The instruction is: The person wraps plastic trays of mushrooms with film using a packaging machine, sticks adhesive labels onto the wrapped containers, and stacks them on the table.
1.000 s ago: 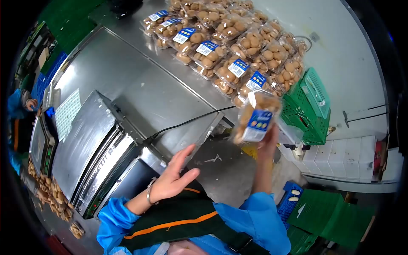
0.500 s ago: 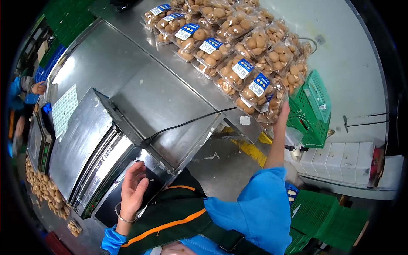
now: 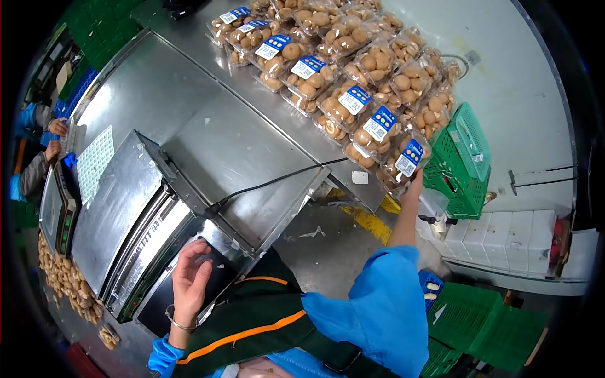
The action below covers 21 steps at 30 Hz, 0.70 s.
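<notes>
My right hand [image 3: 413, 188] is at the near edge of a clear plastic mushroom pack [image 3: 404, 156] with a blue and white label, at the front corner of a stack. Its thumb side shows; most of the fingers are hidden by the pack. Behind it, several similar mushroom packs [image 3: 340, 104] are piled on the steel table, the front ones labelled. My left hand [image 3: 191, 280], with a bracelet at the wrist, hovers beside the front of a metal wrapping machine [image 3: 142, 246]. It is empty, fingers loosely bent and thumb apart.
A green crate [image 3: 457, 173] stands right of the stack. A black cable [image 3: 271, 184] crosses the steel surface [image 3: 208, 120]. Loose mushrooms [image 3: 63, 277] lie at the far left near a scale [image 3: 60, 211]. Another person's hands [image 3: 55, 138] are at the left edge.
The pack at my right hand has gone from tilted to lying flatter on the stack, its label now facing up. My left hand has barely moved. The other person's hands have shifted.
</notes>
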Available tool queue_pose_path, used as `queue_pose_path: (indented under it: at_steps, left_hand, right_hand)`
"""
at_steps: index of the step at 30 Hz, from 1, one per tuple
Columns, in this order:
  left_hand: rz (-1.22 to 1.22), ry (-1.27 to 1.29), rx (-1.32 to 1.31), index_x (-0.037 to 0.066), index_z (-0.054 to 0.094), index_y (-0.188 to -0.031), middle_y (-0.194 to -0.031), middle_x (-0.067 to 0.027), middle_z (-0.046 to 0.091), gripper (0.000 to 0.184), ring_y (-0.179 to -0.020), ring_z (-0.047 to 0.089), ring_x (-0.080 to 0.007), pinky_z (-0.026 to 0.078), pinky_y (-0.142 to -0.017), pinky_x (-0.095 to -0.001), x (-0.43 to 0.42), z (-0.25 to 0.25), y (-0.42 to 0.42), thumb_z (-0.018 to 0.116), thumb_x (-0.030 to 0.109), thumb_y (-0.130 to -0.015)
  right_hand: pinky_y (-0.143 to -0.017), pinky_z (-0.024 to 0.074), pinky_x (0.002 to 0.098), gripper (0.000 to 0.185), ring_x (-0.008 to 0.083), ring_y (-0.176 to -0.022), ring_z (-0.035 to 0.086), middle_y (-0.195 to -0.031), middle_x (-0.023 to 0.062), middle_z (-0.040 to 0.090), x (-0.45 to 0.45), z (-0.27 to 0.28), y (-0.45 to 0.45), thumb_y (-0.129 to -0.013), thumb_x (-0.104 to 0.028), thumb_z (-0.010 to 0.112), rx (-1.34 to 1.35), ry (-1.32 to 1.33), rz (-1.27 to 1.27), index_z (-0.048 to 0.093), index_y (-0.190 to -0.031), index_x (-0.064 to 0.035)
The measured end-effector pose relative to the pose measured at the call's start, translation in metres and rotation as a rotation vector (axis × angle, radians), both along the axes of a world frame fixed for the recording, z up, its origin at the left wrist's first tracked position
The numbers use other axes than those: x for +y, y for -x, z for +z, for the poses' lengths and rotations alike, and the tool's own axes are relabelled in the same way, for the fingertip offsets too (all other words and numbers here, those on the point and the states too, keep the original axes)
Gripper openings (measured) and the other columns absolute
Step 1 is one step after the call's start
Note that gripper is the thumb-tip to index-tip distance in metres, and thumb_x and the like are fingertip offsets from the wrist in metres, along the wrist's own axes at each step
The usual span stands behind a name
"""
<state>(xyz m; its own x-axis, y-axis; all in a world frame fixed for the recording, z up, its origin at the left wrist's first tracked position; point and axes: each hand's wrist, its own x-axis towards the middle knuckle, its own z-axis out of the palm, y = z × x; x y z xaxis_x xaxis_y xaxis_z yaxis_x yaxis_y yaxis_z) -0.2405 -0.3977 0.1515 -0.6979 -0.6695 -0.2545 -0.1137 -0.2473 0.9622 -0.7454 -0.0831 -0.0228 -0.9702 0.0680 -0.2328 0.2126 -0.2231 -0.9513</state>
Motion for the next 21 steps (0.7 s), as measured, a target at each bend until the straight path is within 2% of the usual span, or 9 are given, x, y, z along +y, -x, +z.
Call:
queue_pose_path:
  at_steps: [7, 11, 12, 14, 16, 17, 18, 19, 21]
  left_hand:
    - [0.069, -0.009, 0.001, 0.003, 0.052, -0.108, -0.117, -0.0083, 0.046, 0.025, -0.103, 0.049, -0.0154, 0.042, -0.085, -0.0295, 0.002, 0.0, -0.014, 0.053, 0.001, -0.083]
    - [0.113, 0.019, 0.031, 0.003, 0.053, -0.107, -0.115, -0.0084, 0.047, 0.023, -0.101, 0.05, -0.0152, 0.043, -0.083, -0.0287, 0.0, 0.007, -0.023, 0.053, 0.001, -0.084]
    - [0.157, 0.016, 0.054, 0.003, 0.053, -0.107, -0.114, -0.0084, 0.048, 0.022, -0.1, 0.05, -0.015, 0.043, -0.083, -0.0284, 0.002, 0.01, -0.028, 0.053, 0.002, -0.085]
    - [0.42, 0.116, 0.104, 0.002, 0.053, -0.103, -0.086, -0.0049, 0.053, 0.015, -0.071, 0.051, -0.0108, 0.043, -0.063, -0.0234, -0.003, 0.0, -0.061, 0.049, 0.007, -0.089]
    - [0.718, 0.194, 0.152, 0.002, 0.053, -0.101, -0.069, -0.0008, 0.048, 0.015, -0.055, 0.042, -0.0069, 0.037, -0.051, -0.0207, -0.011, -0.004, -0.112, 0.047, 0.012, -0.092]
    - [0.885, 0.271, 0.142, 0.002, 0.053, -0.101, -0.063, 0.001, 0.044, 0.016, -0.049, 0.036, -0.0053, 0.033, -0.046, -0.0198, -0.016, -0.003, -0.14, 0.046, 0.014, -0.093]
    - [1.077, 0.308, 0.106, 0.002, 0.052, -0.104, -0.063, 0.0026, 0.041, 0.019, -0.048, 0.031, -0.0031, 0.03, -0.045, -0.0184, -0.019, 0.002, -0.17, 0.045, 0.016, -0.093]
    - [1.28, 0.269, 0.182, 0.001, 0.051, -0.107, -0.064, 0.0037, 0.041, 0.021, -0.049, 0.031, -0.0021, 0.029, -0.045, -0.0171, -0.019, 0.002, -0.204, 0.045, 0.017, -0.093]
    - [1.52, 0.367, 0.129, 0.002, 0.052, -0.109, -0.065, 0.0059, 0.038, 0.024, -0.05, 0.03, -0.0008, 0.027, -0.044, -0.0155, -0.008, 0.002, -0.272, 0.049, 0.019, -0.092]
  right_hand:
    - [-0.09, 0.0258, 0.0566, 0.046, 0.019, -0.116, 0.035, -0.119, 0.0009, 0.051, -0.017, 0.05, -0.029, -0.088, -0.048, 0.038, -0.338, -0.271, 0.121, 0.052, -0.115, -0.0135]
    - [-0.096, 0.0314, 0.0392, 0.054, 0.0271, -0.119, 0.039, -0.129, 0.0119, 0.044, 0.005, 0.01, 0.017, -0.088, -0.043, 0.039, 0.108, -0.75, 0.069, 0.04, -0.129, -0.0071]
    - [-0.091, 0.0349, 0.0322, 0.052, 0.0277, -0.107, 0.047, -0.123, 0.0164, 0.047, -0.006, 0.02, -0.001, -0.088, -0.04, 0.04, 0.192, -0.724, -0.161, 0.044, -0.122, -0.0012]
    - [-0.083, 0.0395, 0.0349, 0.046, 0.025, -0.093, 0.051, -0.11, 0.0173, 0.054, -0.005, 0.01, 0.003, -0.089, -0.036, 0.04, 0.209, -0.654, -0.247, 0.051, -0.112, 0.0024]
    - [-0.084, 0.0408, 0.036, 0.042, 0.0306, -0.094, 0.053, -0.107, 0.0208, 0.055, 0.009, -0.002, 0.016, -0.089, -0.028, 0.039, 0.38, -1.17, -0.167, 0.05, -0.112, 0.0052]
    - [-0.065, 0.043, 0.034, 0.034, 0.0215, -0.069, 0.051, -0.084, 0.0101, 0.058, -0.031, 0.039, -0.016, -0.088, -0.029, 0.045, 0.592, -0.757, -0.156, 0.053, -0.097, 0.0032]
    - [-0.06, 0.0417, 0.0304, 0.027, 0.0165, -0.064, 0.049, -0.072, 0.0047, 0.054, -0.049, 0.057, -0.036, -0.088, -0.026, 0.049, 0.658, -0.483, 0.144, 0.054, -0.094, -0.0002]
    - [-0.056, 0.0404, 0.0249, 0.018, 0.0108, -0.063, 0.047, -0.067, 0.002, 0.051, -0.131, 0.13, -0.134, -0.087, -0.021, 0.053, 0.365, -0.211, 0.046, 0.055, -0.094, -0.0046]
    - [-0.054, 0.0376, 0.0195, 0.014, 0.0055, -0.063, 0.047, -0.069, 0.0006, 0.051, -0.201, 0.143, -0.218, -0.087, -0.019, 0.055, 0.297, 0.036, 0.536, 0.055, -0.082, -0.0064]
